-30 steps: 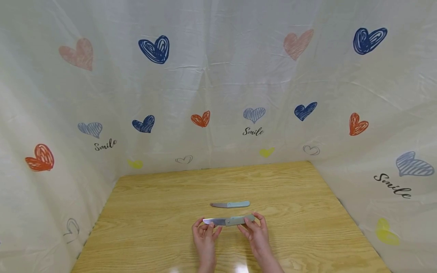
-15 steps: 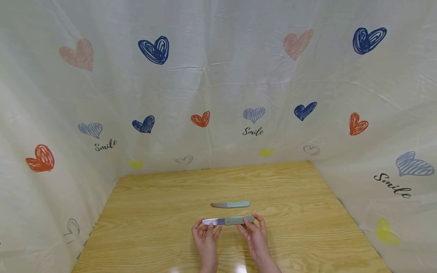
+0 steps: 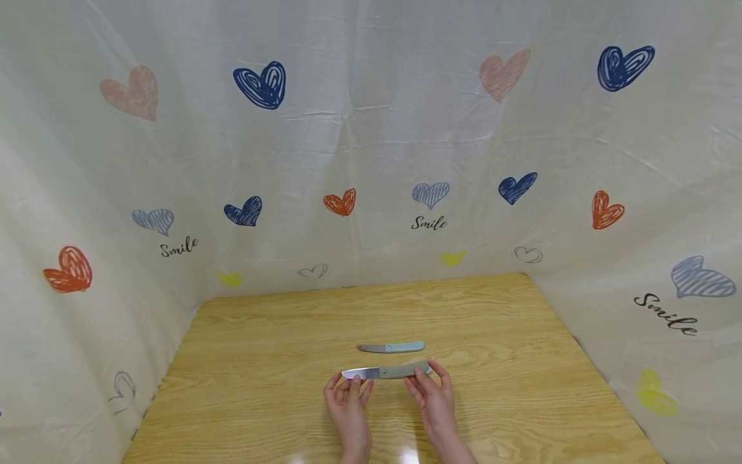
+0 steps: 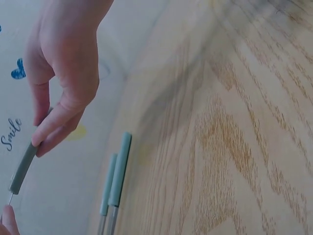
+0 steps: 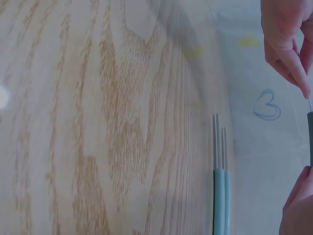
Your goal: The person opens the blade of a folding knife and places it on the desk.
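A knife with a grey-green handle (image 3: 399, 372) and a shiny blade is held level above the table between both hands. The left hand (image 3: 350, 412) pinches its blade near the tip, thumb on the near side. The right hand (image 3: 436, 406) pinches the handle's far end, as the left wrist view shows it from the side. Beyond them, a knife with a light blue handle (image 3: 406, 347) lies on the table, its blade pointing left. A second light blue-handled knife (image 4: 109, 183) lies parallel to it; the held knife hides most of it in the head view.
The wood-grain table (image 3: 261, 361) reaches back to a white curtain (image 3: 377, 148) printed with hearts and "Smile". The curtain also hangs along the left and right sides. Light glares off the table's front edge.
The held knife has risen slightly and shifted a little left, with both hands still gripping it. The far knife on the table stays where it was.
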The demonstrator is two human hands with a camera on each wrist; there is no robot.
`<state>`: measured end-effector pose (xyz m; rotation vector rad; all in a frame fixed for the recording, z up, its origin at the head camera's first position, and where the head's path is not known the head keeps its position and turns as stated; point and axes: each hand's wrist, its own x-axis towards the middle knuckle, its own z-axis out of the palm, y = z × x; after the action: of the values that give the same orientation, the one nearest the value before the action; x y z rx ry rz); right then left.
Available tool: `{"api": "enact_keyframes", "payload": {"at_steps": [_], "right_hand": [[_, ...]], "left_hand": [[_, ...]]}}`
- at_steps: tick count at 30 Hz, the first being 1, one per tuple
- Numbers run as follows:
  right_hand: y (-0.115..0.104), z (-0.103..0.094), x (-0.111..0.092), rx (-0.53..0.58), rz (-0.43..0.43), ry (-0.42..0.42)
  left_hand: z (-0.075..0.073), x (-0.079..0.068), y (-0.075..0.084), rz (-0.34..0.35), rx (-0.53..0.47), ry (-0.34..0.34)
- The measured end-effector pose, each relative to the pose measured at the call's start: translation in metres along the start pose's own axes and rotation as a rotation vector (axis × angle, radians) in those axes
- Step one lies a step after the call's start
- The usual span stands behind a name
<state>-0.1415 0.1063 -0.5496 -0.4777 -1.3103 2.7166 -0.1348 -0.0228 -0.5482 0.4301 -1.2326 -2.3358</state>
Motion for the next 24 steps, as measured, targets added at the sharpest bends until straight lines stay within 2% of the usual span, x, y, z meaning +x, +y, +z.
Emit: {"api": "enact_keyframes", "payload": {"at_steps": [3, 11, 15, 21, 24], "right_hand": [[0.002, 0.000, 0.000, -0.042, -0.014, 0.021], [0.002, 0.000, -0.002, -0.054, -0.029, 0.021], [0.003, -0.002, -0.002, -0.098, -0.032, 0.041], [0.004, -0.007, 0.002, -0.202, -0.077, 0.027], [0.002, -0.010, 0.003, -0.295, -0.117, 0.005]], "left_hand": [[0.000, -0.001, -0.002, 0.013, 0.018, -0.002], [-0.001, -0.001, -0.003, 0.057, 0.013, 0.032], [-0.003, -0.002, -0.005, 0.059, 0.045, 0.012], [-0.010, -0.004, -0.006, -0.017, 0.118, -0.066], [-0.014, -0.004, -0.005, -0.062, 0.167, -0.093]]}}
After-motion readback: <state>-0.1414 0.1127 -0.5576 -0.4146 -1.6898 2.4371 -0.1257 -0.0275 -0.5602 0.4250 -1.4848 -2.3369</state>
